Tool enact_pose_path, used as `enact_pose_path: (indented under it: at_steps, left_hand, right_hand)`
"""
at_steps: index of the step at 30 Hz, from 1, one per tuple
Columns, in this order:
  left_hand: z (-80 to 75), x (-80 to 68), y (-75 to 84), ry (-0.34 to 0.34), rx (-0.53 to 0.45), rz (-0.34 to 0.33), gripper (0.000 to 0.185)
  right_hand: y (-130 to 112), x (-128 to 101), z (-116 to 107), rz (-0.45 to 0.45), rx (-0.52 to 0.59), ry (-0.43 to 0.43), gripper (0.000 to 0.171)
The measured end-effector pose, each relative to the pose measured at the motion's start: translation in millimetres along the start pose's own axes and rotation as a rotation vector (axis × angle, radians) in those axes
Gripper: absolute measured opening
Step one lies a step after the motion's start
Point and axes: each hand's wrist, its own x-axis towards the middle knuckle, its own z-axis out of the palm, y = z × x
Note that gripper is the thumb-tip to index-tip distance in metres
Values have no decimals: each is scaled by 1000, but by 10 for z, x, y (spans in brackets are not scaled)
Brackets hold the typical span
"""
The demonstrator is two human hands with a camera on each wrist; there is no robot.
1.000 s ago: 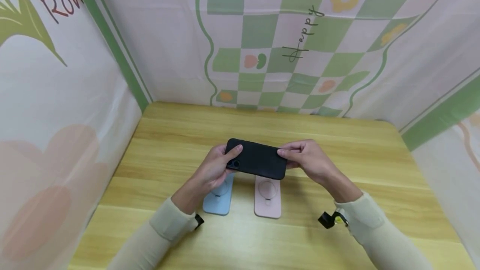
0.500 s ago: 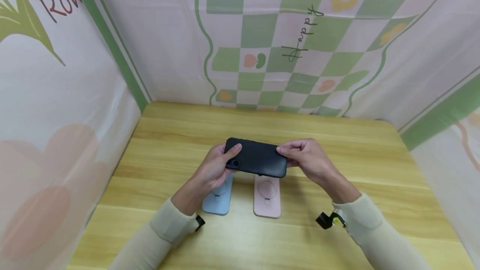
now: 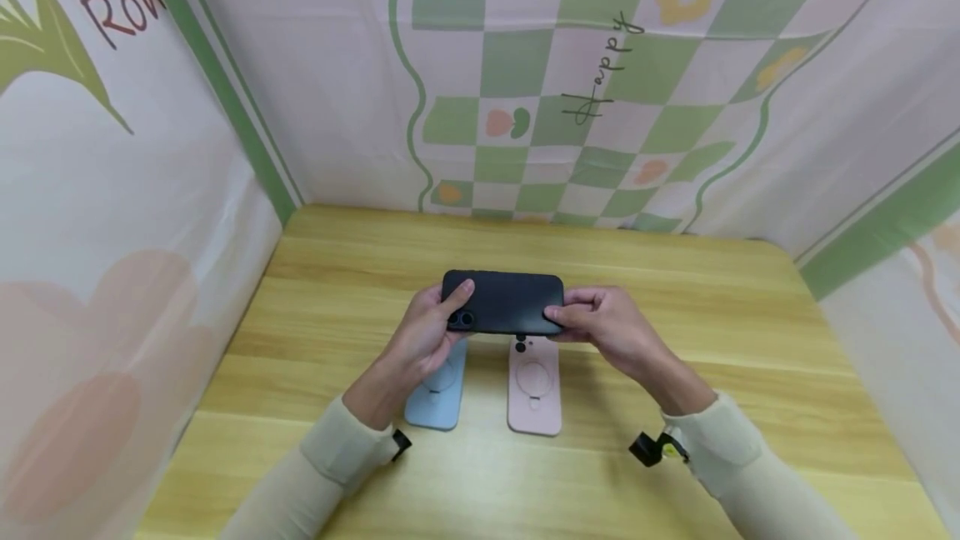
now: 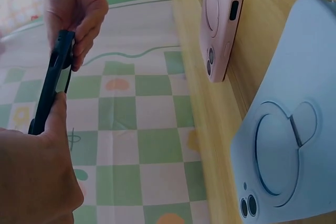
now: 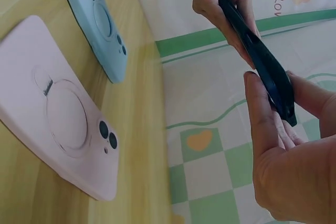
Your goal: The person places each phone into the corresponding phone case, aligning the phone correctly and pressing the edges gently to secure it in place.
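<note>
At nine o'clock of the scene, the left hand (image 3: 426, 338) has its grip closed on the left end of a black phone case (image 3: 504, 302), forefinger laid over the top near the twin camera holes, thumb beneath. The case is held lengthwise, lifted clear of the desk (image 3: 675, 290), above the two cases lying there. Directly under the left hand lies a blue phone case (image 3: 438, 394), back up, with a round ring mount on it. Just beside it, toward three o'clock, lies a pink phone case (image 3: 534, 386) of the same make, the two parallel and not touching. At three o'clock the right hand (image 3: 607, 327) pinches the case's right end, thumb on top and fingers curled below. Both arms wear cream sleeves (image 3: 330, 452). A checked green and pink cloth (image 3: 525, 65) hangs behind, at twelve o'clock.
</note>
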Motion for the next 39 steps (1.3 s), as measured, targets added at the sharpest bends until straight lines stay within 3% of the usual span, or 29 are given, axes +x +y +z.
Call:
enact_pose_path:
  at_steps: [12,24,32,39]
  left_hand:
    - [-18,13,29,19,4,-6,47]
    - [32,33,62,4,-10,-3,47]
    - [29,53,69,1,10,-17,47]
    - [37,97,36,7,-29,-20,50]
  right_hand:
    - [81,-12,28,12,98,-65,30]
    - [95,-51,54,-33,163,-33,27]
    - [121,-62,85,-24,189,-3,35]
    - [137,-84,122,-20,226,42,24]
